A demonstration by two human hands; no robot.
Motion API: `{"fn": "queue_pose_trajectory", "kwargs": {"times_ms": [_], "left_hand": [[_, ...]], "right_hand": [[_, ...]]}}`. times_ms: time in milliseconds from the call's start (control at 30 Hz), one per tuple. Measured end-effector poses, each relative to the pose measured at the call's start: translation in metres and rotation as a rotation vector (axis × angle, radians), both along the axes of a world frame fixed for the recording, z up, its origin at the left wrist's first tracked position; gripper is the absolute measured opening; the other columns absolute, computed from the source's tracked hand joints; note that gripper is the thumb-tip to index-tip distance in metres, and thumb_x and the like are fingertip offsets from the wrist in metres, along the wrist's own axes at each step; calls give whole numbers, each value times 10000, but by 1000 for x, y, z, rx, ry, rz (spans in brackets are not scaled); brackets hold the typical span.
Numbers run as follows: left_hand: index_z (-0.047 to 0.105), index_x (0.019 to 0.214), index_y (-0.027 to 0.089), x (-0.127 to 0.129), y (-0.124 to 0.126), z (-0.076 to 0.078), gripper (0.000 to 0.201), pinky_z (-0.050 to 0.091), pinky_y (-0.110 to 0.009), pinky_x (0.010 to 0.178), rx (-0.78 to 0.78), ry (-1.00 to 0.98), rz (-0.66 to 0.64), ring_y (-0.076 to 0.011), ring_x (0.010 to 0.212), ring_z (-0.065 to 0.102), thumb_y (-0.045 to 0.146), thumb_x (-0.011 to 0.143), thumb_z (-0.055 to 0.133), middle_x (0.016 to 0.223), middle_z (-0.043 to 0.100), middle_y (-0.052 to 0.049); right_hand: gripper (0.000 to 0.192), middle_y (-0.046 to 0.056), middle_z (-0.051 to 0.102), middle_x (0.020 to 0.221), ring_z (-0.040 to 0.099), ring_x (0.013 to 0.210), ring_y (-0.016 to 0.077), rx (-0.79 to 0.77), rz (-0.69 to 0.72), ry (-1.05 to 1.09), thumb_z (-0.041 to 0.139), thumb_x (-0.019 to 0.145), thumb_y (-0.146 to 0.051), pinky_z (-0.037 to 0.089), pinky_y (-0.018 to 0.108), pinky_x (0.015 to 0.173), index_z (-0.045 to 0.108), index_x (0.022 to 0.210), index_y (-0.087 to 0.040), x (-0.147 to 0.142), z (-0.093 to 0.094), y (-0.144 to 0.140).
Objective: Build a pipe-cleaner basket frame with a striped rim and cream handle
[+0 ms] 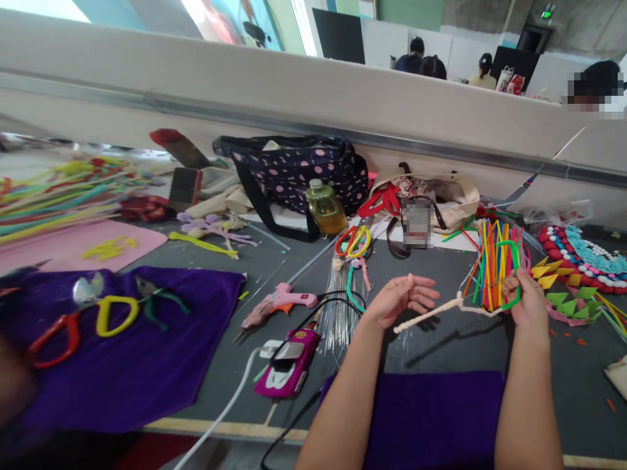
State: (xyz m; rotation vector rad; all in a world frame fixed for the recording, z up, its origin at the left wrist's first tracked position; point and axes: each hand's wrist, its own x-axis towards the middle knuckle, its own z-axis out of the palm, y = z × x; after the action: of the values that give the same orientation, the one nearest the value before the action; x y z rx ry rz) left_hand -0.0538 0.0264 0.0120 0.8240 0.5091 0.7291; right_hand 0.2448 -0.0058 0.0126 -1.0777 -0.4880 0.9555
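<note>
My right hand is closed on a bent pipe-cleaner piece, held above the grey table. A bright green part of it forms an angular loop at my fingers. From there a cream fuzzy stem with a short side knob reaches left, its free end near my left wrist. My left hand hovers beside this stem with fingers stretched out and holds nothing. Behind my right hand lies a bundle of coloured sticks, partly covered by the green loop. Below my forearms is a purple cloth.
A pink glue gun, a magenta power strip with cables, and thin wires lie left of my hands. Scissors and pliers rest on another purple cloth. A bottle and bags stand behind; petal crafts lie right.
</note>
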Motion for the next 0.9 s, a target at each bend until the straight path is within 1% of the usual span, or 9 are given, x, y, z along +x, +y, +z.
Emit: {"fn": "queue_pose_trajectory", "kwargs": {"times_ms": [67, 167, 267, 333, 400, 533, 700, 800, 900], "left_hand": [[661, 1031, 95, 2, 1, -2, 427, 534, -280, 620, 11, -12, 104, -191, 734, 672, 405, 740, 701, 950, 701, -165], [673, 1023, 126, 19, -4, -8, 428, 539, -276, 653, 41, 41, 225, -171, 758, 661, 277, 641, 792, 962, 699, -120], [698, 931, 124, 38, -10, -14, 349, 533, -273, 635, 46, 55, 352, -165, 749, 650, 306, 646, 785, 906, 698, -105], [705, 885, 117, 44, -11, -16, 320, 528, -262, 625, 39, 35, 427, -170, 766, 650, 312, 645, 786, 903, 696, -107], [700, 954, 123, 44, -9, -18, 356, 521, -244, 629, 3, -14, 477, -148, 735, 648, 299, 656, 783, 899, 701, -102], [664, 1063, 137, 36, -4, -18, 394, 544, -287, 715, -100, -215, 490, -159, 797, 661, 314, 719, 736, 992, 696, -114], [666, 1051, 134, 38, -2, -25, 386, 545, -250, 654, -79, -234, 501, -139, 771, 648, 244, 692, 758, 1019, 681, -104], [687, 976, 125, 40, -1, -29, 329, 534, -235, 659, -60, -221, 530, -125, 752, 642, 278, 694, 760, 1003, 682, -101], [687, 821, 114, 39, 1, -31, 263, 526, -232, 658, -48, -204, 592, -118, 732, 636, 322, 680, 767, 956, 688, -91]], "right_hand": [[341, -93, 415, 519, 420, 472, 48, 22, 38, 121, 790, 634, -400, 377, 171, 457, 540, 702, -178, -4, -1, 3], [310, -84, 468, 560, 455, 492, 50, 36, 67, 279, 768, 671, -374, 413, 171, 472, 525, 714, -187, -24, -4, 7], [223, -58, 556, 628, 517, 543, 63, -7, 128, 376, 731, 718, -327, 462, 189, 516, 566, 771, -187, -55, -8, 10], [159, -39, 604, 674, 540, 572, 66, -41, 176, 437, 704, 743, -281, 488, 198, 550, 590, 788, -180, -74, -12, 10], [115, -24, 638, 706, 553, 579, 69, -66, 200, 475, 686, 755, -253, 500, 208, 562, 604, 782, -176, -90, -14, 8], [80, -4, 687, 786, 579, 586, 80, -98, 252, 505, 678, 761, -230, 523, 231, 585, 629, 799, -180, -105, -17, 6], [96, 36, 719, 835, 600, 592, 85, -163, 292, 504, 688, 749, -217, 527, 219, 584, 644, 808, -155, -122, -16, 2], [142, 59, 727, 863, 613, 599, 96, -162, 331, 438, 719, 721, -233, 528, 222, 575, 640, 807, -152, -135, -12, -2], [212, 45, 727, 785, 613, 563, 104, -155, 357, 341, 759, 678, -267, 520, 217, 545, 640, 819, -161, -143, -9, -6]]}}
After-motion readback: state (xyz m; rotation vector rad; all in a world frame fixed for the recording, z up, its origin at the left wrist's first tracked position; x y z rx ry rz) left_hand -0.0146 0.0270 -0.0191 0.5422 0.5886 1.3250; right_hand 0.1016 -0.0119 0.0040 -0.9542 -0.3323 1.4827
